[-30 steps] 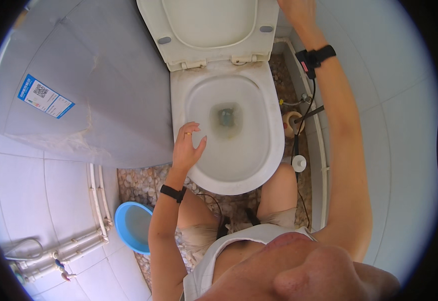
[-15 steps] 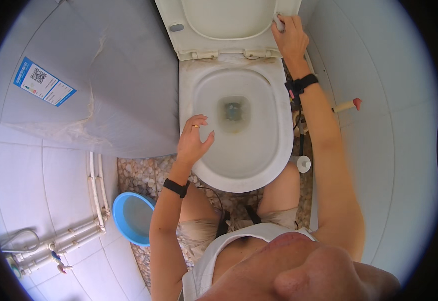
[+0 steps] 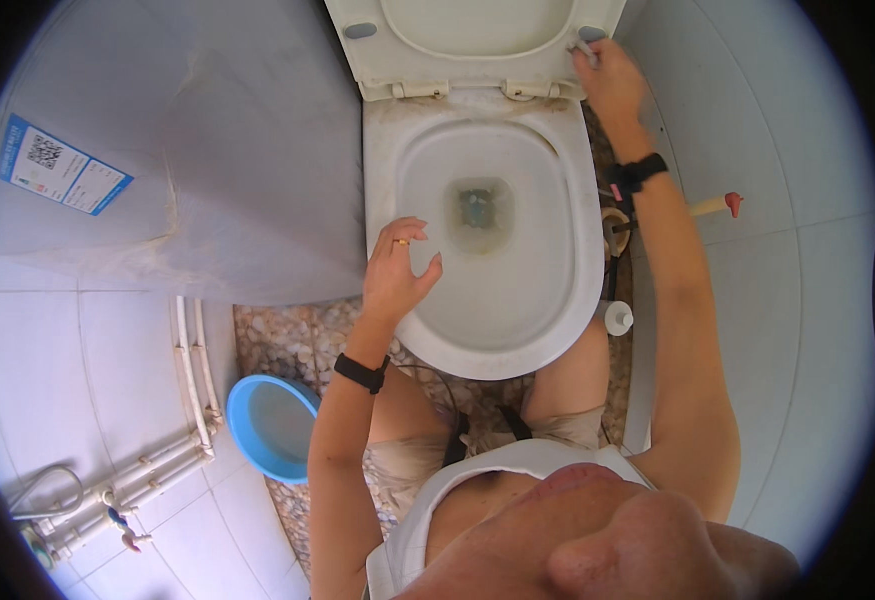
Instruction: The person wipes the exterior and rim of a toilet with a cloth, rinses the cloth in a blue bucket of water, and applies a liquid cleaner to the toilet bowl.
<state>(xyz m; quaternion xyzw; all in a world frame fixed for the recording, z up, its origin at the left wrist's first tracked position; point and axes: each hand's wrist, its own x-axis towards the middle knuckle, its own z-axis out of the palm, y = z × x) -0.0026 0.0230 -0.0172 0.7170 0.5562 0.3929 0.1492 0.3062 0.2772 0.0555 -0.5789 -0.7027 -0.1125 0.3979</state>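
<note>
My right hand (image 3: 615, 88) is at the right side of the raised toilet seat (image 3: 427, 50). Its fingers pinch a small whitish wad (image 3: 585, 52) against the seat, just below a grey oval bumper (image 3: 592, 33); whether the wad is tissue or cloth I cannot make out. Over the left rim of the white toilet bowl (image 3: 579, 250) hovers my left hand (image 3: 394, 275), holding nothing, its thumb and curved fingers apart. Water lies at the bottom of the bowl. Brownish grime marks the ledge by the seat hinges (image 3: 532, 91).
A large grey covered appliance (image 3: 257, 150) stands close on the left. On the pebbled floor are a blue basin (image 3: 240, 425) and, right of the bowl, a white bottle (image 3: 618, 318). A red-handled valve (image 3: 731, 205) juts from the right wall; white pipes (image 3: 197, 380) run along the left wall.
My right hand has slid slightly down and outward on the seat, uncovering the right bumper. My left hand keeps its pose over the rim. The whole view has shifted a little.
</note>
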